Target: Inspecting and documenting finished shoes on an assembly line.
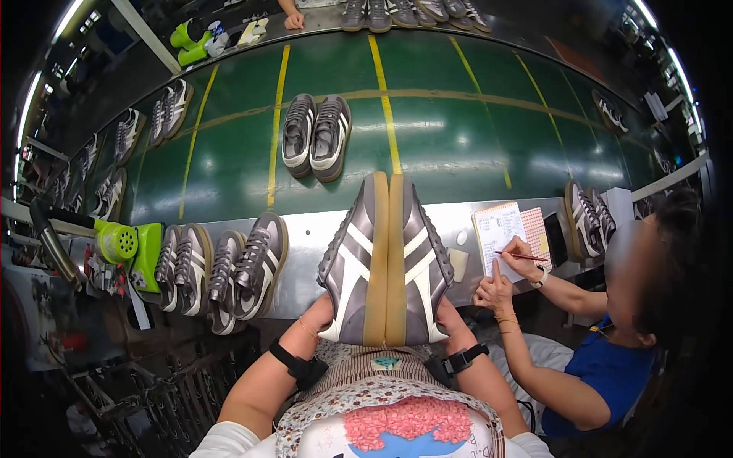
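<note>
Two grey sneakers with white stripes are held up in front of my body, gum soles together and toes away from me. My left hand [320, 311] is closed on the left sneaker [347, 267] near its heel. At the heel of the right sneaker [418, 263], my right hand [450, 316] grips in the same way. Most of my fingers are hidden behind the shoes. Beyond them, a matching pair of sneakers [314, 137] stands on the green belt [435, 137] with yellow lines.
Several grey sneakers [259, 263] stand at left on the metal ledge [305, 237], beside a lime-green device [118, 243]. On my right, a person in blue [603, 374] writes in a notebook [496, 225]. A pale block [458, 264] lies near it. More sneakers [378, 15] line the far side.
</note>
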The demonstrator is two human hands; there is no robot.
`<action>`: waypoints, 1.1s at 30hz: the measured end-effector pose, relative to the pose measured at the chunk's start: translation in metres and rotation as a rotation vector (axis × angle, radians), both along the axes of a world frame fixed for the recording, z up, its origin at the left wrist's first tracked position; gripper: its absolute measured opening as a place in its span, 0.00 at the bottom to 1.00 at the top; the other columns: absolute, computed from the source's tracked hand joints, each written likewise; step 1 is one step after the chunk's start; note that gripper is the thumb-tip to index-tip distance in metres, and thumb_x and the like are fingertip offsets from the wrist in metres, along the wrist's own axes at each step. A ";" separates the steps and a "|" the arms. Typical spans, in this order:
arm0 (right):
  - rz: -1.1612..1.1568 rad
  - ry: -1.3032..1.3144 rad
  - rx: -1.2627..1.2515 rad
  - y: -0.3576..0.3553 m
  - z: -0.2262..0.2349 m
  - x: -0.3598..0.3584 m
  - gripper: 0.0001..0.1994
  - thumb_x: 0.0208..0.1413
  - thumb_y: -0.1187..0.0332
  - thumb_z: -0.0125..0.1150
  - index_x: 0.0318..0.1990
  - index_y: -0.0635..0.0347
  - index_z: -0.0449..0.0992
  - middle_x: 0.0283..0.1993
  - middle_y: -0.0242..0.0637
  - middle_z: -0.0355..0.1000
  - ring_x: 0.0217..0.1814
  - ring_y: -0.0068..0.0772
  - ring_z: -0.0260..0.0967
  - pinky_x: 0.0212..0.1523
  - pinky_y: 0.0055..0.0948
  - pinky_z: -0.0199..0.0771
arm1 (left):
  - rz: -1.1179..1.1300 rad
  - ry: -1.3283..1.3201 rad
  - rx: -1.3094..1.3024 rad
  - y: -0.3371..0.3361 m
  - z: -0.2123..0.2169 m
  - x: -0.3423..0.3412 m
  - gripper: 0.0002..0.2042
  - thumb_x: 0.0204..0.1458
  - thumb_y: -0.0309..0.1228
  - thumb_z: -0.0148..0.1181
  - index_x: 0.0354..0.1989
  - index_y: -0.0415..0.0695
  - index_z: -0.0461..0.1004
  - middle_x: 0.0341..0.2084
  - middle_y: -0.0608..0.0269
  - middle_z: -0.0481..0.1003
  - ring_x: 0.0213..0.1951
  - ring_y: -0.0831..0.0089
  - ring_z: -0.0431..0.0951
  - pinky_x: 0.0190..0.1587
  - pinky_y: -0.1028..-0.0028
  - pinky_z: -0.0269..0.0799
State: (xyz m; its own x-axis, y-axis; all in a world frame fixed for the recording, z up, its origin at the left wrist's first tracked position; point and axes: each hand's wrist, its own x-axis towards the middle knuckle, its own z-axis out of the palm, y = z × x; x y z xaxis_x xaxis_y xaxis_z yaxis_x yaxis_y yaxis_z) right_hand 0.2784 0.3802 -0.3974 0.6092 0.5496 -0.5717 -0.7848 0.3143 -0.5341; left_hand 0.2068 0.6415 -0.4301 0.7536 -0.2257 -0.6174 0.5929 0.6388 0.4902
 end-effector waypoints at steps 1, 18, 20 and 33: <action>-0.007 -0.011 0.044 0.001 -0.002 -0.001 0.27 0.47 0.81 0.50 0.58 0.59 0.58 0.50 0.36 0.66 0.48 0.28 0.68 0.46 0.26 0.69 | 0.003 0.017 0.008 0.001 0.003 -0.001 0.17 0.54 0.27 0.49 0.51 0.34 0.64 0.45 0.57 0.70 0.43 0.71 0.72 0.45 0.72 0.70; 0.148 -1.270 -1.054 0.040 0.005 -0.015 0.34 0.35 0.70 0.65 0.56 0.51 0.63 0.61 0.45 0.47 0.61 0.48 0.47 0.59 0.40 0.52 | -0.037 -0.418 1.378 0.009 0.030 -0.018 0.39 0.33 0.22 0.54 0.62 0.53 0.52 0.59 0.49 0.52 0.57 0.55 0.56 0.57 0.65 0.54; 0.293 -1.237 -1.123 0.044 0.001 -0.018 0.31 0.35 0.65 0.67 0.53 0.45 0.66 0.61 0.48 0.47 0.61 0.53 0.46 0.60 0.44 0.49 | -0.283 -0.364 1.730 0.006 0.021 -0.022 0.37 0.36 0.29 0.60 0.61 0.52 0.55 0.60 0.47 0.49 0.56 0.46 0.53 0.57 0.55 0.51; 0.008 -0.364 -0.658 0.000 -0.065 -0.001 0.22 0.62 0.59 0.39 0.60 0.60 0.56 0.56 0.39 0.61 0.57 0.30 0.57 0.55 0.26 0.56 | -0.001 -0.252 0.879 0.057 -0.014 -0.021 0.32 0.45 0.23 0.59 0.60 0.41 0.53 0.51 0.59 0.64 0.51 0.70 0.64 0.52 0.70 0.60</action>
State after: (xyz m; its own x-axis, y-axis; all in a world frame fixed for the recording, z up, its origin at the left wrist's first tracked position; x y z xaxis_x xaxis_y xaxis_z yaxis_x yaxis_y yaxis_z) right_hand 0.2775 0.3801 -0.4620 0.8200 0.1687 -0.5469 -0.5237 -0.1642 -0.8359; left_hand 0.1857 0.6986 -0.4440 0.8892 0.2471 -0.3849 0.4033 -0.0263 0.9147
